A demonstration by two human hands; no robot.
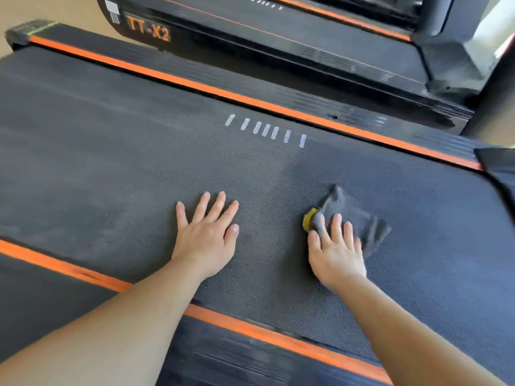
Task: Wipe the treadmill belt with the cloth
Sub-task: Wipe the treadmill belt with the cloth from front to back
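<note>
Head view: straight right fingers [336,229] press cloth [358,217].

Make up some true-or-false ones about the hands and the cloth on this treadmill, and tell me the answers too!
1. The right hand presses a dark grey cloth onto the treadmill belt. True.
2. The left hand holds a spray bottle. False: it lies flat on the belt with spread fingers, holding nothing.
3. An orange stripe runs along the far edge of the belt. True.
4. The cloth covers the white marks. False: the marks lie farther away, uncovered.
</note>
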